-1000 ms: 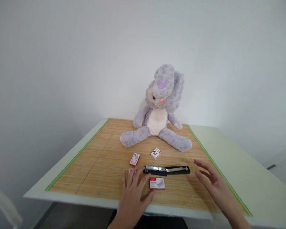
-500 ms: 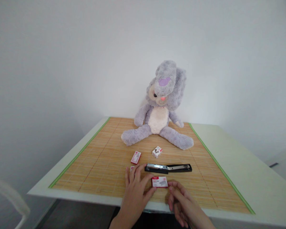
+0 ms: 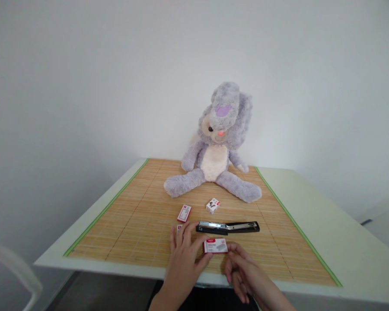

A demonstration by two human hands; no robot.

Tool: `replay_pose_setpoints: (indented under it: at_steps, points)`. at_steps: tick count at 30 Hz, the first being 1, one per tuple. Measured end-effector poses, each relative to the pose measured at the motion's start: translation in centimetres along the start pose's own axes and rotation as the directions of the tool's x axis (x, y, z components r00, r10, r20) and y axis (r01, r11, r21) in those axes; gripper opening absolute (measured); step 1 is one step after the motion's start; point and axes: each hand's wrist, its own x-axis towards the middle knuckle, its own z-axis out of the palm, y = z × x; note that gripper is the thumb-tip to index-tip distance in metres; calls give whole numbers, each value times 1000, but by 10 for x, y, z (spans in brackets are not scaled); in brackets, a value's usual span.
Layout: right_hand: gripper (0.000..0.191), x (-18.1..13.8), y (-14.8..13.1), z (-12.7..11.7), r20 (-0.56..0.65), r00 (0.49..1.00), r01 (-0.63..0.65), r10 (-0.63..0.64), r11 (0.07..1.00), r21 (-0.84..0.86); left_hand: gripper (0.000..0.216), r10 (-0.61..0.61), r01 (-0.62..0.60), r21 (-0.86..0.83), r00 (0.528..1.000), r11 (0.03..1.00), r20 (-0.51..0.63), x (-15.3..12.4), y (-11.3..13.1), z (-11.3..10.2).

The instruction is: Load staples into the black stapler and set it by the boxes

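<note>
My left hand [image 3: 182,259] lies flat on the bamboo mat [image 3: 142,224] with fingers spread, its thumb against the left end of a small red-and-white staple box [image 3: 215,245]. My right hand [image 3: 243,273] is curled, its fingertips pinching the right end of the same box. Just behind the box lies a black stapler [image 3: 227,227], swung open flat. A second small box [image 3: 179,226] peeks out from under my left fingertips.
Two more small boxes lie further back, one [image 3: 184,213] on the left and one [image 3: 213,205] on the right. A grey plush rabbit [image 3: 215,151] sits at the far edge against the wall. Pale tabletop [image 3: 314,216] extends right of the mat.
My right hand has come in from the right side of the mat to the staple box and curled onto its right end. My left hand has stayed in place.
</note>
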Motion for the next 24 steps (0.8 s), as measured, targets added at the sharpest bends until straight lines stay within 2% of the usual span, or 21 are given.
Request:
replay_pose_setpoints:
  at_steps: [3, 6, 9, 12, 17, 24]
  points:
    - [68, -1, -5, -2, 21, 1000, -14, 16, 999, -52, 40, -3, 3, -10, 1000, 1000, 0, -1, -1, 0]
    - [67, -5, -13, -11, -54, 999, -7, -2, 985, -171, 38, -20, 20, -35, 1000, 999, 6, -2, -4, 1]
    - [65, -8, -20, -20, -131, 984, 63, -119, 927, -371, 37, -13, 14, -63, 1000, 998, 17, -3, -6, 0]
    - [57, -7, -20, -22, -134, 965, 128, -225, 852, -508, 32, 2, 1, -66, 999, 998, 42, -3, -5, -2]
    - [54, 4, -11, -22, -146, 954, 129, -260, 802, -583, 28, 1, 2, -73, 999, 997, 51, -3, -7, -5]
    - [51, 4, -10, -45, -181, 949, 100, -258, 791, -603, 26, -3, 7, -73, 999, 997, 55, -4, -24, -4]
